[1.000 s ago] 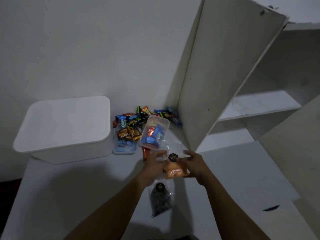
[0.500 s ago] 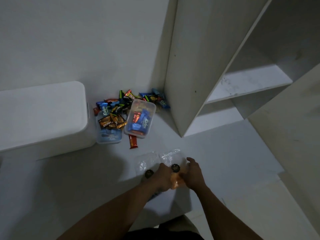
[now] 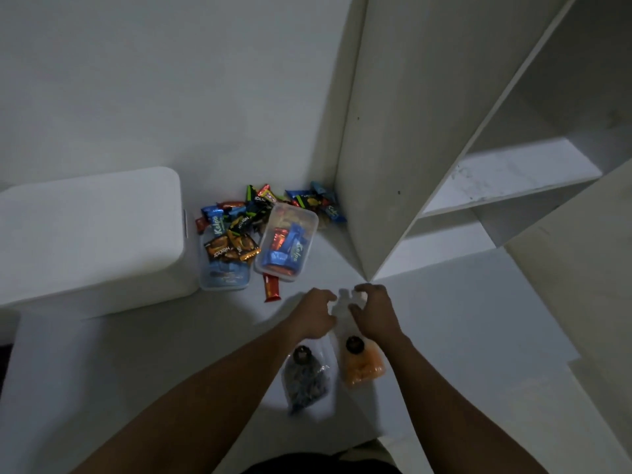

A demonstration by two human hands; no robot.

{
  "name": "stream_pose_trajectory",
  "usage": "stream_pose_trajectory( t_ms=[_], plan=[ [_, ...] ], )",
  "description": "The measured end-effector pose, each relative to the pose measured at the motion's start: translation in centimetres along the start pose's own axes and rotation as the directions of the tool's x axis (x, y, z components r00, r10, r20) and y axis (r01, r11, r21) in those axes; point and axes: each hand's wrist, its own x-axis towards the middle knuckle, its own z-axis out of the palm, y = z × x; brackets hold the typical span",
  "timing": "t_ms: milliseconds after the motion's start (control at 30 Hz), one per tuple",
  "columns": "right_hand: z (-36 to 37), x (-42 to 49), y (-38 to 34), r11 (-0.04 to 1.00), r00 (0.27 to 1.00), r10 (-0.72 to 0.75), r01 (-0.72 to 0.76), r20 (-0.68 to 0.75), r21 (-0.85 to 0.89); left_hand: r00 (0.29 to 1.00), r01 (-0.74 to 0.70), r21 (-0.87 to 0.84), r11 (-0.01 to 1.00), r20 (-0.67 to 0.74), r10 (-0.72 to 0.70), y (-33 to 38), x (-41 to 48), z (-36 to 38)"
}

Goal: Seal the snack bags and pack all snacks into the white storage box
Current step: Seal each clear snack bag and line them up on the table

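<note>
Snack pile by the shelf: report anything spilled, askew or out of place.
Wrapped snacks lie scattered loose against the wall. One clear tub sits tilted on them, and a red bar lies apart on the table. The white storage box is lidded.

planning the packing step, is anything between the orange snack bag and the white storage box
Yes. The white storage box has its lid on, so the top is shut. On the way from the orange snack bag lie the dark snack bag and the left hand.
</note>
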Motion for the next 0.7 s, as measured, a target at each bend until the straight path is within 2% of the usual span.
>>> stream_pose_trajectory(
  t_ms=[200, 300, 433, 567, 633, 700],
  plan=[
    [-2.8, 7.4, -7.5, 0.988, 0.987, -0.136, 0.141, -0.088, 0.058, 0.963, -0.013, -0.013, 1.000, -0.269, 0.009, 1.1, 2.7, -9.2],
    [-3.4, 10.6, -10.0, 0.985, 0.984, -0.142, 0.152, -0.108, 0.087, 0.943, -0.010, -0.021, 1.000, -0.332, 0.003, 1.6, 4.3, -12.8],
    [-2.2, 13.6, -10.4, 0.989, 0.997, -0.052, 0.060, -0.058, 0.138, 0.920, -0.014, 0.020, 1.000, -0.392, 0.021, 1.7, 7.1, -15.7],
    [0.8, 16.9, -8.9, 0.973, 0.996, 0.084, -0.087, 0.022, 0.213, 0.910, -0.010, 0.145, 0.989, -0.408, 0.069, 1.0, 11.1, -17.1],
    [2.0, 18.5, -8.5, 0.931, 0.983, 0.173, -0.185, 0.064, 0.316, 0.932, -0.006, 0.269, 0.963, -0.349, 0.103, 0.9, 13.3, -17.8],
    [2.9, 19.6, -8.7, 0.824, 0.948, 0.284, -0.319, 0.147, 0.469, 0.957, 0.008, 0.401, 0.916, -0.268, 0.109, 1.3, 15.1, -18.3]
  ],
)
